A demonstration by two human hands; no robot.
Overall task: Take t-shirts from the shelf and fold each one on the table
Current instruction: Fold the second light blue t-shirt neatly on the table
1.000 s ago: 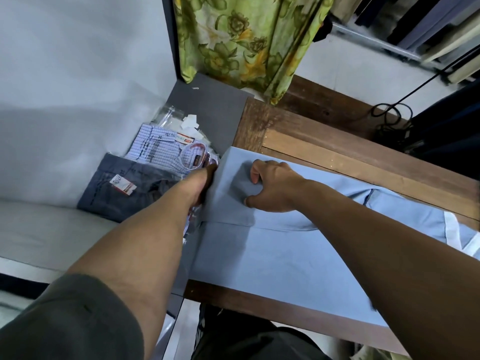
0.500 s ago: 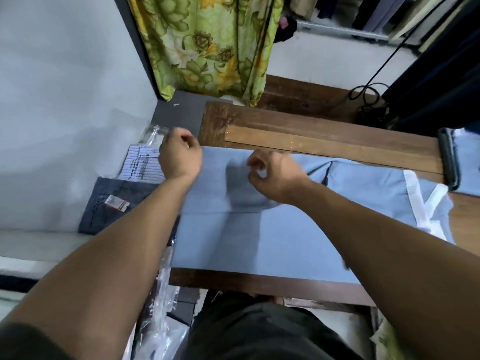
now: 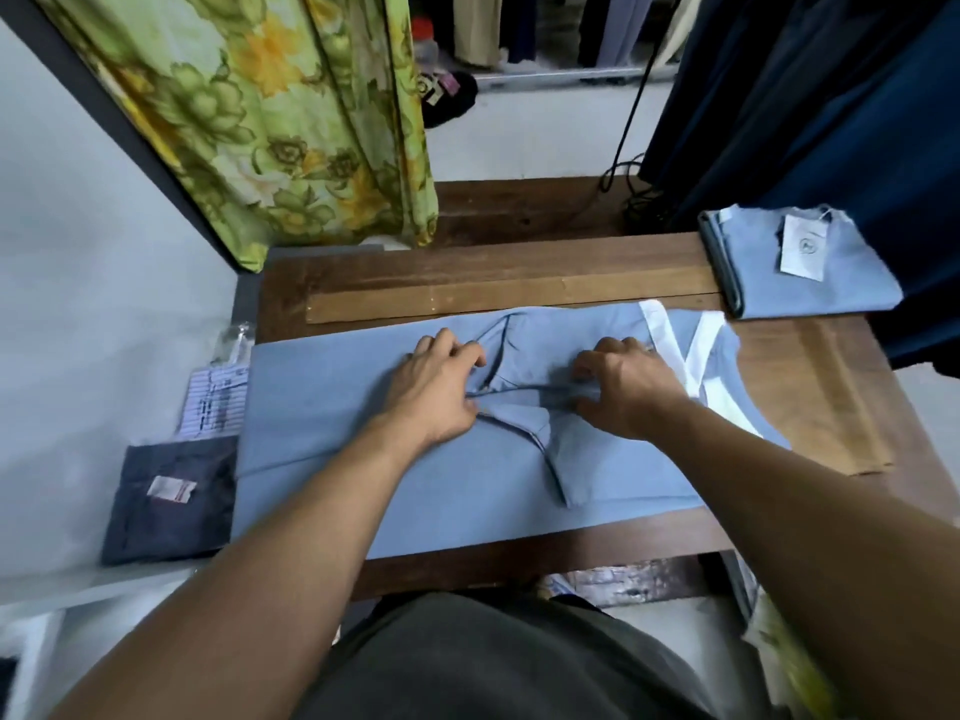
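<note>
A light blue t-shirt (image 3: 322, 407) lies lengthwise across the wooden table (image 3: 519, 267), folded into a long strip, with white trim at its right end. My left hand (image 3: 441, 387) presses on the shirt's middle, fingertips pinching a fold of cloth. My right hand (image 3: 623, 387) rests just to the right of it, fingers curled on the same crease. A sleeve flap points toward me between the two hands.
A folded blue t-shirt with a white tag (image 3: 800, 262) sits at the table's far right corner. On the white shelf to the left lie a dark folded garment (image 3: 171, 501) and a packaged striped shirt (image 3: 215, 402). A green floral curtain (image 3: 280, 122) hangs behind.
Both hands have moved right from the shirt's left end to its middle. The view has swung right, so the folded shirt at the far right corner shows.
</note>
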